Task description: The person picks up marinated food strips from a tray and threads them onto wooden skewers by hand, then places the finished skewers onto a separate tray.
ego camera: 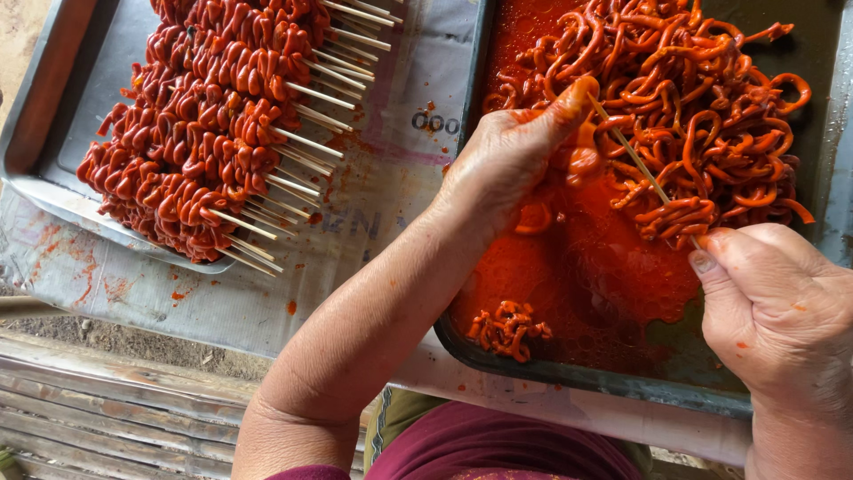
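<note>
Printed sheeting covers the desk [391, 178], and two metal trays sit on it: a left tray [53, 151] stacked with finished skewers [204, 151], sticks pointing right, and a right tray [586, 378] holding red sauce and a heap of loose red strips [702, 98]. One thin wooden stick [633, 153] lies over that right tray, its long axis slanting from upper left to lower right. Its upper tip meets the left hand [506, 160] at the thumb; its lower end runs down to the right hand [782, 320]. A small bunch of strips [680, 216] is already threaded low on the stick, just above the right hand's fingers [720, 267], which are closed together on the stick's butt end. The left hand's fingers are bent down into the sauce and mostly hidden under the hand, so whether they pinch a strip cannot be told; only the thumb shows, stretched toward the tip. The heap lies beyond and to the right of the left hand, touching the stick along its far side, and the left hand is the nearer one to it. The left forearm reaches in from below, wrist bent; the right hand comes from the lower right corner. A separate little clump of strips [508, 327] rests near the tray's near rim
</note>
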`<act>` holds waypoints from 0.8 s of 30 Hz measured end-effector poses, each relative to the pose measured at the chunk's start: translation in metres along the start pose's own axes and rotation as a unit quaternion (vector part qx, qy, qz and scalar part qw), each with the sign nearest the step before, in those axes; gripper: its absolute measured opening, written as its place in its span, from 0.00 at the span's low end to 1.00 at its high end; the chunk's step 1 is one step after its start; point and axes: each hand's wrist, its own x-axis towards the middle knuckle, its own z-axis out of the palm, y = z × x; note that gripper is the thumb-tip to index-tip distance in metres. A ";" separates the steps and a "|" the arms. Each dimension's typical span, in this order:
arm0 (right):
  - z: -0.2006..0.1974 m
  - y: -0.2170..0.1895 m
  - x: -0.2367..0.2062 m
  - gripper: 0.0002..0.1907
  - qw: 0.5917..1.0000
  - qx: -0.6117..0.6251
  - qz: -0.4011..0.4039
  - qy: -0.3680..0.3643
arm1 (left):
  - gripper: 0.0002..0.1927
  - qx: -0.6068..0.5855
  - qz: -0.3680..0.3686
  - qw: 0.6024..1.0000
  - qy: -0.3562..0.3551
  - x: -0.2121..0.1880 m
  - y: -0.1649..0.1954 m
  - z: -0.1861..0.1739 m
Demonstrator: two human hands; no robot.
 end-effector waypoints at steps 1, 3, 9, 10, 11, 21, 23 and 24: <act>0.000 -0.001 0.001 0.06 1.000 -0.005 0.001 -0.004 | 0.21 -0.048 -0.027 0.998 0.004 0.004 0.001 0.000; 0.000 -0.004 0.002 0.06 1.000 -0.009 0.009 -0.012 | 0.19 -0.131 -0.041 0.990 0.013 0.008 0.001 0.002; -0.002 -0.011 0.004 0.05 0.999 -0.008 0.025 -0.021 | 0.20 -0.199 0.031 0.978 0.047 0.010 0.003 0.009; -0.002 -0.011 0.004 0.04 0.999 -0.005 0.031 -0.020 | 0.19 -0.174 0.045 0.982 0.059 0.010 0.004 0.009; -0.002 -0.011 0.003 0.04 0.999 -0.006 0.035 -0.019 | 0.19 -0.149 0.059 0.984 0.073 0.009 0.006 0.008; -0.001 -0.003 0.000 0.05 0.999 0.025 0.035 -0.003 | 0.22 -0.139 -0.117 0.979 -0.094 0.002 -0.001 0.008; -0.002 -0.006 0.001 0.05 0.999 0.015 0.044 -0.012 | 0.16 -0.248 -0.070 0.964 -0.059 0.002 -0.008 0.012; -0.003 -0.007 0.002 0.05 0.999 0.011 0.046 -0.016 | 0.16 -0.271 -0.046 0.960 -0.052 0.004 -0.010 0.012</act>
